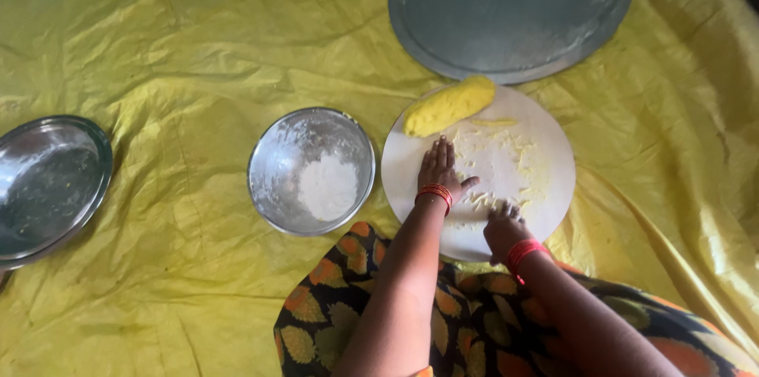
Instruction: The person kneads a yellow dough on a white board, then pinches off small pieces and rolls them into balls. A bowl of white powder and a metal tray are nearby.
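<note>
A round white board (pixel 545 140) lies on the yellow sheet in front of me. An oblong lump of yellow dough (pixel 449 106) rests at its far left edge. Thin yellow dough scraps and flour are smeared over the board's middle. My left hand (pixel 439 169) lies flat on the board, fingers together and pointing away, palm down on the smears. My right hand (pixel 503 227) presses its curled fingertips onto the board's near part. Both wrists carry red bangles. Neither hand grips anything.
A steel bowl (pixel 273 163) with a heap of white flour sits left of the board. A large grey round tray (pixel 510 9) lies beyond it. A steel plate (pixel 49 183) is at the far left. My patterned dress (pixel 332 322) covers the near edge.
</note>
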